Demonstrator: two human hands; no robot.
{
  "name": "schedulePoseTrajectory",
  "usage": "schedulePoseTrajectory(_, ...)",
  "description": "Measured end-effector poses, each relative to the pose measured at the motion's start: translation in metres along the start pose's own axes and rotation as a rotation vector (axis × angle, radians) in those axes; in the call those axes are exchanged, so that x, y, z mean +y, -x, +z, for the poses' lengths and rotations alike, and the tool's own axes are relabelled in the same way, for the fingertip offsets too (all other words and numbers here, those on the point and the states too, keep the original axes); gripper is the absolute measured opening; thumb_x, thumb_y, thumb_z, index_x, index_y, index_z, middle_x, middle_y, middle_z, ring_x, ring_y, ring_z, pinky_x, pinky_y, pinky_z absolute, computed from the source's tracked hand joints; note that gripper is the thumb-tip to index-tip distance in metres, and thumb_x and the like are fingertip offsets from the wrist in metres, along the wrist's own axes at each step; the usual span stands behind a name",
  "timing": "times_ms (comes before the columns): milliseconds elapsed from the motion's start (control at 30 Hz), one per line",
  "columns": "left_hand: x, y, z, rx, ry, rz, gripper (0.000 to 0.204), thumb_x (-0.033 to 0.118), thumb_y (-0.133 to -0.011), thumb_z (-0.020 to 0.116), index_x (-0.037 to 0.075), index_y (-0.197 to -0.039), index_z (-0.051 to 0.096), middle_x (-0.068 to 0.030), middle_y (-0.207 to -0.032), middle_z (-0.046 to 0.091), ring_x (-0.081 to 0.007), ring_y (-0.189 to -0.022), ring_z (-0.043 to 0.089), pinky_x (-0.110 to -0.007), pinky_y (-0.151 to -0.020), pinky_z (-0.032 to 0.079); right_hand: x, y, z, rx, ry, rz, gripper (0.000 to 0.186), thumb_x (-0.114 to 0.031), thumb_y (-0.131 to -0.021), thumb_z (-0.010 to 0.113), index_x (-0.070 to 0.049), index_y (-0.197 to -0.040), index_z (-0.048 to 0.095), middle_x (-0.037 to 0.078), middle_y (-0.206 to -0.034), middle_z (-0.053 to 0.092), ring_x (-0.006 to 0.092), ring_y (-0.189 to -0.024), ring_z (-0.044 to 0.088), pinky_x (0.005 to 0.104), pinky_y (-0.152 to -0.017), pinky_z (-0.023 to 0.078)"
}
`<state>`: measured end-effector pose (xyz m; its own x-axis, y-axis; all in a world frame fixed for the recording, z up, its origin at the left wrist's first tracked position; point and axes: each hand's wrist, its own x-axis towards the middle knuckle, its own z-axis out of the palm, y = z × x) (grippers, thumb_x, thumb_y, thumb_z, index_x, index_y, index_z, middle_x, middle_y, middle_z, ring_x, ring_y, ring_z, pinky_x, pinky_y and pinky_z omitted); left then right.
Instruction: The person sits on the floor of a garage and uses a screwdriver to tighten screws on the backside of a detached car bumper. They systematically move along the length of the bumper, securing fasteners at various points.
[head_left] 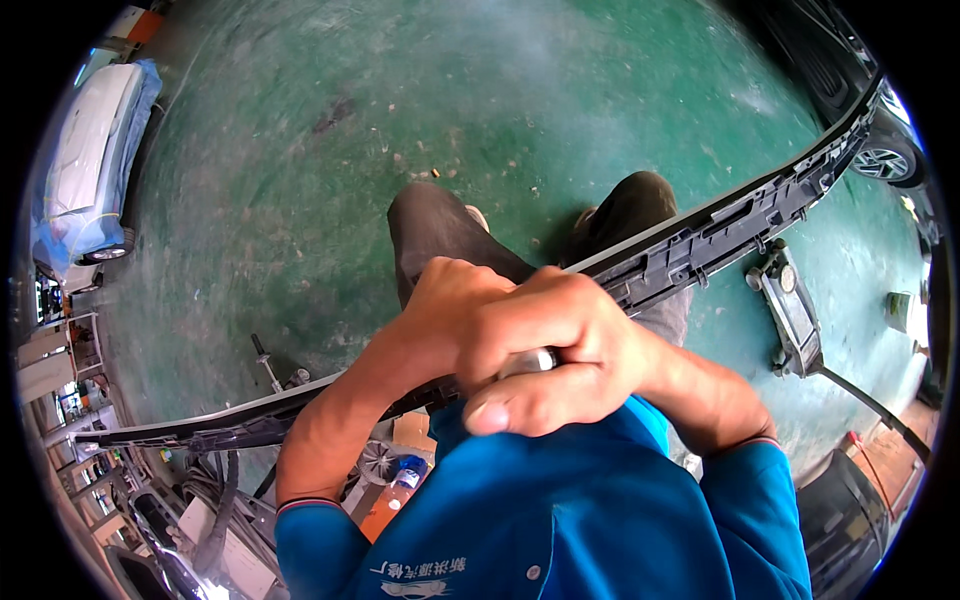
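The right hand's (550, 350) fingers wrap a pale-ended object (530, 362) over a black strip (715, 235); the left hand's (450, 300), hidden, I can't tell. Pail (902, 312) at three o'clock, contents unclear.

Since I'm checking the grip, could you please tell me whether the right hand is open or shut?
Shut: the right hand is curled inward, with a silvery piece showing between its fingers and thumb.

Green floor (300, 180), dark smudges (335, 113) across it; black plastic bumper strip (715, 238), pale along its edge; bright blue shirt (620, 500), white print (415, 588); trousers (425, 230) brownish, perhaps grey; and there, white car (95, 140), blue sheeting (65, 235)!
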<state>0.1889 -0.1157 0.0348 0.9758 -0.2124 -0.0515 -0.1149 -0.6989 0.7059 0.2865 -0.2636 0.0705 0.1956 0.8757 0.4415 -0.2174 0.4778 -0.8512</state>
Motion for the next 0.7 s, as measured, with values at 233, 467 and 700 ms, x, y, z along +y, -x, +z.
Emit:
schedulePoseTrajectory(233, 0.0, -0.004, 0.0, 0.008, -0.035, 0.04, 0.026, 0.035, -0.079, 0.073, 0.011, -0.074, 0.065, -0.0087, -0.067, 0.067, -0.0353, -0.066, 0.068, -0.045, -0.054, 0.049, 0.009, 0.006, 0.029, 0.47, 0.334, -0.02, 0.016, -0.01, -0.089, 0.077, -0.001, -0.082, 0.066, 0.009, -0.068, 0.062, 0.0238, -0.064, 0.062, 0.0339, -0.058, 0.049)
schedulePoseTrajectory(467, -0.004, -0.006, 0.0, 0.032, -0.09, 0.101, 0.025, 0.033, -0.08, 0.074, 0.011, -0.075, 0.064, -0.0086, -0.067, 0.067, -0.0352, -0.066, 0.068, -0.045, -0.054, 0.049, -0.006, 0.011, 0.003, 0.112, 0.055, -0.052, 0.023, -0.019, -0.09, 0.083, -0.002, -0.087, 0.067, 0.006, -0.074, 0.066, 0.0173, -0.064, 0.062, 0.032, -0.057, 0.047)
schedulePoseTrajectory(700, 0.0, -0.002, 0.003, -0.013, -0.268, 0.081, 0.024, 0.027, -0.08, 0.076, 0.01, -0.074, 0.061, -0.0085, -0.066, 0.065, -0.0339, -0.066, 0.067, -0.045, -0.055, 0.048, -0.124, 0.013, -0.026, 0.09, 0.47, 0.288, 0.044, -0.015, -0.075, 0.087, -0.002, -0.113, 0.068, 0.011, -0.099, 0.068, 0.0233, -0.082, 0.067, 0.0359, -0.07, 0.051)
